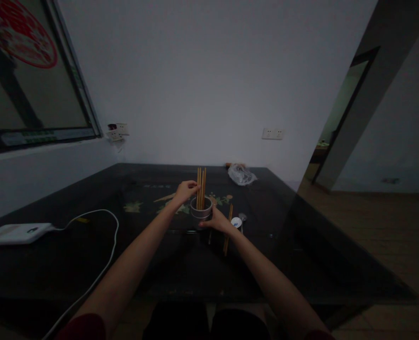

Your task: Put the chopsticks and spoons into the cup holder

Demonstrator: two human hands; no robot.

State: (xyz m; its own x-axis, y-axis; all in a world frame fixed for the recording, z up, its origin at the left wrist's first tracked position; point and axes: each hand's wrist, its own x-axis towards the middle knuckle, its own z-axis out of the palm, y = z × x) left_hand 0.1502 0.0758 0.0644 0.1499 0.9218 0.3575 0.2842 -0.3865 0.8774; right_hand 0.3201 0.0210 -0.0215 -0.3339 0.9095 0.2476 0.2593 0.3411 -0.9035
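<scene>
Several wooden chopsticks (pixel 201 189) stand upright in a round metal cup (pixel 201 213) at the middle of the table. My left hand (pixel 186 190) reaches in from the left, its fingertips pinched at the chopsticks above the rim. With fingers and thumb around its right side, my right hand (pixel 219 220) grips the cup. Under and beside my right wrist lie more chopsticks (pixel 226 244), a small white dish or spoon bowl with a blue mark (pixel 236 222), and a metal spoon (pixel 243 216). My right hand and forearm partly cover these.
The dark glossy table (pixel 273 264) meets the wall at its far edge. A crumpled clear plastic bag (pixel 241 174) lies at the back right. On the left is a white power bank (pixel 18 234), its white cable (pixel 114 241) running past my left forearm toward me.
</scene>
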